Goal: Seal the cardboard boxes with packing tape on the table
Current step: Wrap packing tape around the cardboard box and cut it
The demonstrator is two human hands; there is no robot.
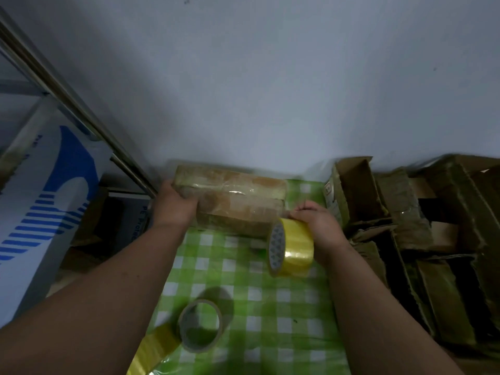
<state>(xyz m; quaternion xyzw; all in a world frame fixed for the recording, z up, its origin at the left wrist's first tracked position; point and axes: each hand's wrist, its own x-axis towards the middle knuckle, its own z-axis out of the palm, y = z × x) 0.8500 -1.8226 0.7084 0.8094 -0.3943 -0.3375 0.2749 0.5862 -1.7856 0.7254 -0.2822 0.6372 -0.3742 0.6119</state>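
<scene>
A: The cardboard box (238, 201) sits at the far edge of the counter (270, 307), close to the wall, and the left hand (173, 204) grips its left end, fingers wrapped over the corner.

B: And the right hand (319, 226)?

A: It holds the yellow tape roll (292, 247) just beside the box's right end, fingertips pinched near the box's corner, probably on the tape's loose end, though I cannot tell for certain. So the hands are apart, one at each end of the box.

B: How will the box handle?

A: I judge it light and fairly stiff, since one hand steadies it. Its faces are already glossy with clear tape, so they are likely slippery; gripping over a corner or edge looks safer than pressing a flat face.

B: Which way does it run?

A: Its long axis lies left to right across the counter, roughly parallel to the wall, with the right end a little nearer the person.

B: Anything else around?

A: A nearly spent tape roll (200, 324) lies on the counter nearer the person, and open, worn cartons (405, 212) are stacked to the right.
</scene>
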